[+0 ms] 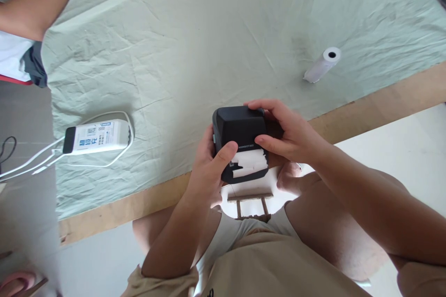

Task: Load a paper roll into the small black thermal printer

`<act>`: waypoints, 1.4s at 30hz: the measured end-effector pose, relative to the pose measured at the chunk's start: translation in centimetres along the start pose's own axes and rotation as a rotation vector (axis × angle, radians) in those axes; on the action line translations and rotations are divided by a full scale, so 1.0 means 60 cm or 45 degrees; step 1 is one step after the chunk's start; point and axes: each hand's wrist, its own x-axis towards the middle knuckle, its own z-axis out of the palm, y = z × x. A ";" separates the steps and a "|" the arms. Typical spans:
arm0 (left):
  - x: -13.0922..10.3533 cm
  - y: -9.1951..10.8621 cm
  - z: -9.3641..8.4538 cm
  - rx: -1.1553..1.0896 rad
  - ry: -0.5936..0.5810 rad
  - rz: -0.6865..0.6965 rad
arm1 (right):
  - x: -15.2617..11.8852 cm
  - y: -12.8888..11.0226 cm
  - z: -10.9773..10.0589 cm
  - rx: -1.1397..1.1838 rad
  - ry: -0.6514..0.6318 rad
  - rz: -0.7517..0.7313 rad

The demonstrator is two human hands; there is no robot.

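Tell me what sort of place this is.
Likely an informal workroom, though possibly a home: a cloth-covered table, a roll of white paper standing on it, and a black boxy device held at its edge suggest that.

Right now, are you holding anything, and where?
Yes: a black boxy device. The left hand grips one side; the right hand grips the opposite side.

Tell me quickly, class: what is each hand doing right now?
Left hand: closed on the black device.
Right hand: closed on the same device.
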 end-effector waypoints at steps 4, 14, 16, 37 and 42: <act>0.001 -0.001 0.001 -0.003 0.038 -0.008 | 0.000 0.000 0.000 -0.020 -0.004 -0.019; 0.007 0.001 0.022 -0.144 0.220 0.016 | 0.002 -0.008 -0.004 -0.126 0.017 -0.142; 0.006 0.005 0.025 -0.187 0.193 0.003 | 0.002 -0.006 -0.002 -0.111 0.055 -0.219; 0.007 0.000 0.013 -0.217 0.243 -0.044 | 0.024 -0.069 0.003 -0.322 0.732 -0.249; 0.008 0.000 0.013 -0.189 0.202 -0.004 | 0.029 -0.082 0.001 -0.925 0.356 -0.311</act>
